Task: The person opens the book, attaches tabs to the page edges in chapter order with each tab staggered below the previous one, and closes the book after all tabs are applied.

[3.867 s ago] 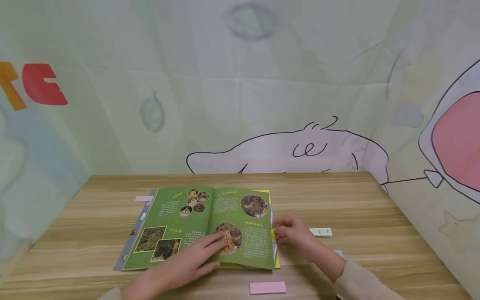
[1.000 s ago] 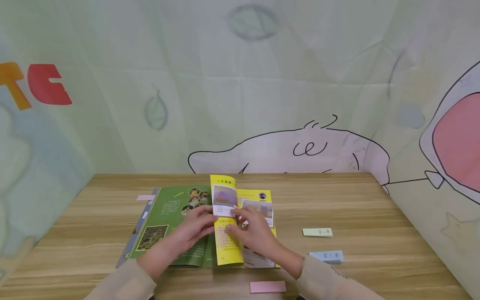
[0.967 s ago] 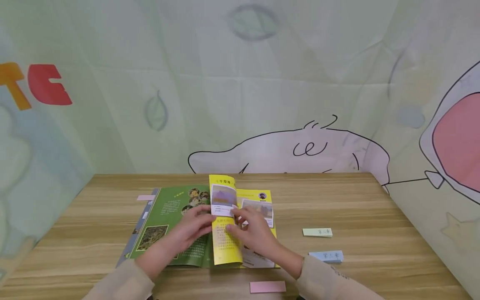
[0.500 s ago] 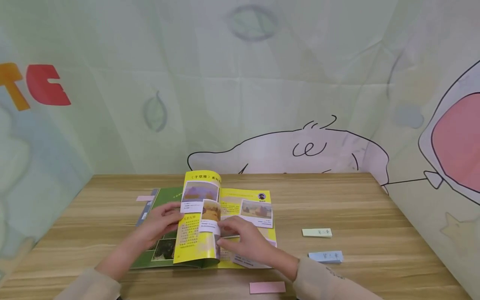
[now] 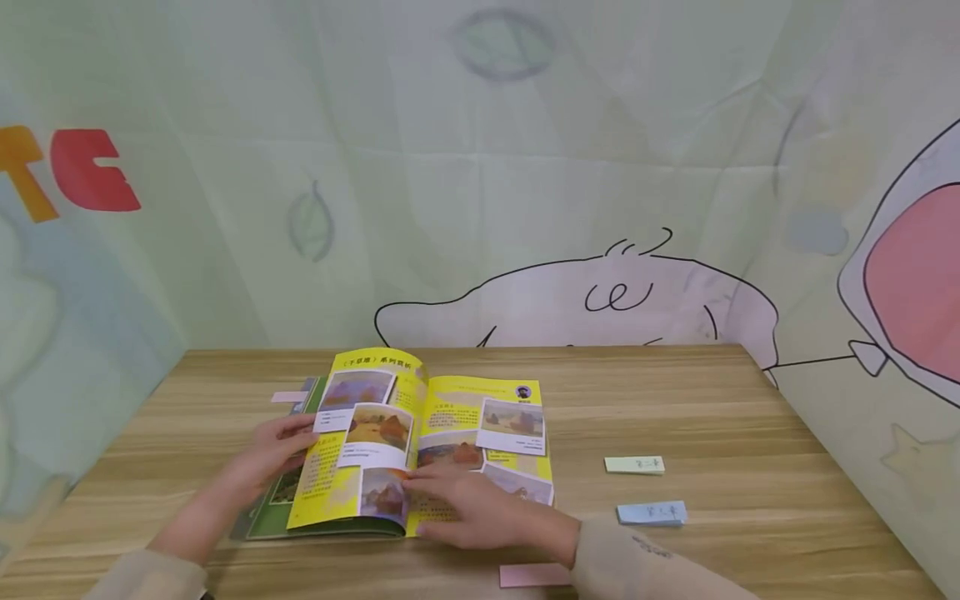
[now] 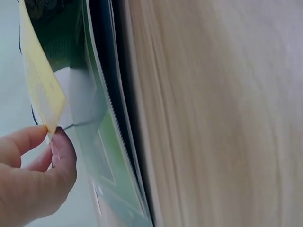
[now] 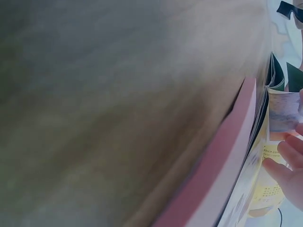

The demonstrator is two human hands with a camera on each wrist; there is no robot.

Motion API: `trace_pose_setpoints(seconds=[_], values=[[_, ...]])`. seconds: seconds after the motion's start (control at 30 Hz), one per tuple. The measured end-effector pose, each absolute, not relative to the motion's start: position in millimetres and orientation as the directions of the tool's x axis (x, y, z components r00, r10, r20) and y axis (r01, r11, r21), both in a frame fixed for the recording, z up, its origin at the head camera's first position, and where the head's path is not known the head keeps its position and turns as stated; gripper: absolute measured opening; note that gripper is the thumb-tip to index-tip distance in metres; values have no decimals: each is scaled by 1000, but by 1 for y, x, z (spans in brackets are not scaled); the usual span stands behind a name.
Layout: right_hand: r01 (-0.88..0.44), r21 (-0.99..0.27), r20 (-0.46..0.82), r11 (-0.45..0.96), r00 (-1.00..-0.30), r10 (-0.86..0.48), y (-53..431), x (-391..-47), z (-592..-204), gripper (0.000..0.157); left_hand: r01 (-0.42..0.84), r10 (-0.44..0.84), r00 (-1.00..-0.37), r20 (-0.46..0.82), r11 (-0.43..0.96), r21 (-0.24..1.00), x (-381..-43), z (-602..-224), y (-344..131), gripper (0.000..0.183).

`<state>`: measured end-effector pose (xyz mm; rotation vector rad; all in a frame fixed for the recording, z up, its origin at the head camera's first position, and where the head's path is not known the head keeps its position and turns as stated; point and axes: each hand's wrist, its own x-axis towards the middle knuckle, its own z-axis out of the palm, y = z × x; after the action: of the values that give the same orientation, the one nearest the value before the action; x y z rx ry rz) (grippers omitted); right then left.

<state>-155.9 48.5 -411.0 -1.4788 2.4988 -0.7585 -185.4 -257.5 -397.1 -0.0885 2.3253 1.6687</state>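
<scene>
Yellow pages fill the spread of a magazine (image 5: 461,408) that lies on a wood-grained tabletop (image 5: 750,467), its left page (image 5: 330,492) arched up over green pages (image 5: 258,521) beneath. At the magazine's left side, the left hand (image 5: 281,446) pinches the outer edge of that raised page; the left wrist view shows thumb and fingertip closed on the yellow paper. Over the magazine's lower middle, beside the spine, the right hand (image 5: 480,508) rests on the pages, fingers extended and loosely apart, gripping nothing. Just in front of the magazine's near edge lies a pink strip (image 5: 532,575), partly covered by a beige sleeve (image 5: 637,558). Well to the magazine's right are a pale green strip (image 5: 634,465) and, nearer the person, a blue strip (image 5: 652,513), both bearing dark handwritten characters. Past the magazine's upper left corner sticks a pink tab (image 5: 289,397). Behind the magazine hangs a pale printed backdrop (image 5: 480,208).
</scene>
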Motion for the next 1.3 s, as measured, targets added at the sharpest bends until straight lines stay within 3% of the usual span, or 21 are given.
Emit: trace_pose_setpoints(seconds=[0.4, 0.63, 1.0, 1.3], values=[[-882, -292, 33, 371, -397, -917, 42, -155, -408, 52, -187, -10, -975, -221, 572, 799, -189, -406, -276, 50], [-921, -159, -15, 356, -359, -933, 37, -155, -408, 52, -163, -28, -982, -187, 626, 762, -188, -408, -284, 46], [-909, -158, -86, 386, -377, -922, 32, -153, -407, 53, -171, -54, -982, -183, 666, 726, -186, -411, -283, 47], [-912, -168, -101, 375, -362, -927, 28, -157, -407, 52, -102, -47, -994, -99, 722, 685, -185, -414, -280, 41]])
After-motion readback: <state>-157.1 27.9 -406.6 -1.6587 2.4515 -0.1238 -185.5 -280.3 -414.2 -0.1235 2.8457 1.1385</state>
